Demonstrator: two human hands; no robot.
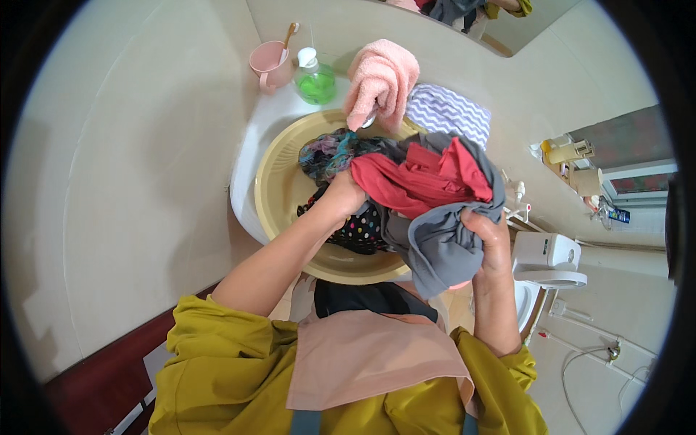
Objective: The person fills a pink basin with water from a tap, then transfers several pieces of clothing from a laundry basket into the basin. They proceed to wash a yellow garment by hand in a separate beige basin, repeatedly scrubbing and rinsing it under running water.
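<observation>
Both my hands grip a bundle of grey cloth (443, 239) and red cloth (405, 185), raised over the right side of a beige plastic basin (274, 217). My right hand (489, 239) pinches the grey fabric, thumb on top. At the red cloth's left end, my left hand (346, 197) is closed, its fingers mostly hidden. Down in the basin lie a black polka-dot cloth (359, 231) and a crumpled multicoloured patterned cloth (329, 152). The basin rests on a white washbasin (247, 179).
Behind the basin stand a pink mug (270, 65) with a toothbrush, a pump bottle of green liquid (315, 84), a draped pink towel (383, 81) and a folded zigzag-patterned cloth (448, 111). A white toilet (546, 253) is at right. A mirror (522, 27) hangs above.
</observation>
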